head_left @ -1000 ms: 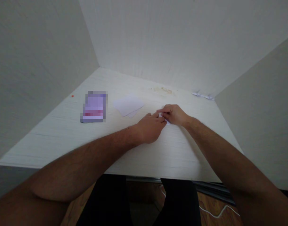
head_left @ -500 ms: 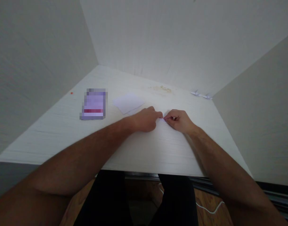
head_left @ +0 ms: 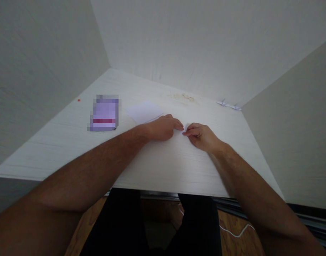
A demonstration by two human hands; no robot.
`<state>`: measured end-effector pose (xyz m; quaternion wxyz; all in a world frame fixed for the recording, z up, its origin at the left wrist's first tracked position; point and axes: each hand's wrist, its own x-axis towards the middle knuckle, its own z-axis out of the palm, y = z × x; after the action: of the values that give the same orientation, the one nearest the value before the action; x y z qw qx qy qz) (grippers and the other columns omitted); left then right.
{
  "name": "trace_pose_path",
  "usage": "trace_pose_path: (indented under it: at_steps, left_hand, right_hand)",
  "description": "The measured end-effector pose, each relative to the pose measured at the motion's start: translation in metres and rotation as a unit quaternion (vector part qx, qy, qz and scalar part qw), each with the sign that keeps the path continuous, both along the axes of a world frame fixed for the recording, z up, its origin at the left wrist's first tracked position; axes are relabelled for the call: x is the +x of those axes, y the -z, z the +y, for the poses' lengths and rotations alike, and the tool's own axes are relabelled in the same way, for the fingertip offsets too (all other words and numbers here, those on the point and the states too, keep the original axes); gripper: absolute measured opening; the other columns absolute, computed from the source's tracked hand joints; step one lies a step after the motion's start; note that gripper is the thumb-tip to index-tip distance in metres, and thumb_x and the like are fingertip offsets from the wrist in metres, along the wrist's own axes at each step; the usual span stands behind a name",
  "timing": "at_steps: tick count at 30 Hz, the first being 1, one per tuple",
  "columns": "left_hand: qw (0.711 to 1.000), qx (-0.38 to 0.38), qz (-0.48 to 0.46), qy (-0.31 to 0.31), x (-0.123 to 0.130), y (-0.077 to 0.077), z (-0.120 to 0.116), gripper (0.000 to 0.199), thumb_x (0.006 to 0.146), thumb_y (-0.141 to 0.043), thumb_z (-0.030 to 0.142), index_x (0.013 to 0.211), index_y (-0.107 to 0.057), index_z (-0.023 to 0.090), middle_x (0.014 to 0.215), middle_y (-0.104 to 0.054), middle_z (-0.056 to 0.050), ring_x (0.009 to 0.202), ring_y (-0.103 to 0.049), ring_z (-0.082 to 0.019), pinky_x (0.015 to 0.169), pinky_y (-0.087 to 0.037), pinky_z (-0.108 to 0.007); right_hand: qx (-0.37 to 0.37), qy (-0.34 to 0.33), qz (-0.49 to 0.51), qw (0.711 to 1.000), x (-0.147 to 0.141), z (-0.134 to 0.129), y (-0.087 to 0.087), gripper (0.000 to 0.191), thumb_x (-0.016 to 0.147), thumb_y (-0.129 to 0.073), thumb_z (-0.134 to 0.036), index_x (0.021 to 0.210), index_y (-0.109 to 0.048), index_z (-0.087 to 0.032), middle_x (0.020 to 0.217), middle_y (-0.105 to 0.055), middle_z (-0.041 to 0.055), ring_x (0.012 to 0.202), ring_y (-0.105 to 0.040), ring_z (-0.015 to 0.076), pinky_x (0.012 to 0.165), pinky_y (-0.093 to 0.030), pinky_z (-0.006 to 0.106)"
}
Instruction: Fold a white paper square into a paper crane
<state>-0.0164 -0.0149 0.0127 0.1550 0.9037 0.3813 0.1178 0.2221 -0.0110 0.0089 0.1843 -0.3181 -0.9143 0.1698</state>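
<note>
In the head view, a small piece of white paper [head_left: 185,126] sits right between the two hands on the white tabletop [head_left: 168,170], just left of the right hand [head_left: 202,137] and just right of the left hand [head_left: 163,128], so heavily covered that its long axis cannot be told. The right hand looks the nearer, thumb and fingers pinched together on the paper, while the left reaches extended fingers to the opposite edge, and whether they grip or merely press there, one cannot tell.

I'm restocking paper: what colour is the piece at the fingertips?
The paper is white; head view.
</note>
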Motion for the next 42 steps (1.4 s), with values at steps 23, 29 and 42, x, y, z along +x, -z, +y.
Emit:
trace_pose_path:
  at_steps: [23,29,42]
  left_hand:
    - [0.996,0.060,0.002,-0.069,0.003,0.002,-0.001,0.049,0.081,-0.049,0.013,0.124,-0.071,0.017,0.121,-0.067,-0.010,0.112,-0.057,-0.025,0.104,-0.045,-0.039]
    - [0.981,0.075,-0.087,-0.154,0.009,0.016,0.010,0.036,0.082,-0.055,0.019,0.113,-0.072,0.014,0.115,-0.069,-0.011,0.110,-0.060,-0.024,0.102,-0.048,-0.038]
    - [0.984,0.034,-0.087,-0.150,0.015,0.012,0.011,0.028,0.079,-0.068,0.031,0.104,-0.072,0.018,0.102,-0.068,-0.008,0.101,-0.060,-0.025,0.095,-0.049,-0.042]
  right_hand:
    - [-0.017,0.169,-0.047,0.984,-0.023,0.013,-0.005,0.045,0.077,-0.078,-0.030,0.119,-0.070,-0.019,0.116,-0.068,0.0130,0.099,-0.064,0.0255,0.089,-0.050,0.040]
    - [-0.059,0.197,-0.096,0.974,-0.026,0.011,-0.011,0.038,0.079,-0.072,-0.031,0.116,-0.071,-0.020,0.103,-0.071,0.0076,0.087,-0.064,0.0216,0.078,-0.050,0.035]
    - [-0.034,0.181,-0.045,0.982,-0.021,0.013,-0.002,0.040,0.075,-0.075,-0.029,0.113,-0.072,-0.020,0.114,-0.068,0.0104,0.102,-0.063,0.0253,0.091,-0.050,0.039]
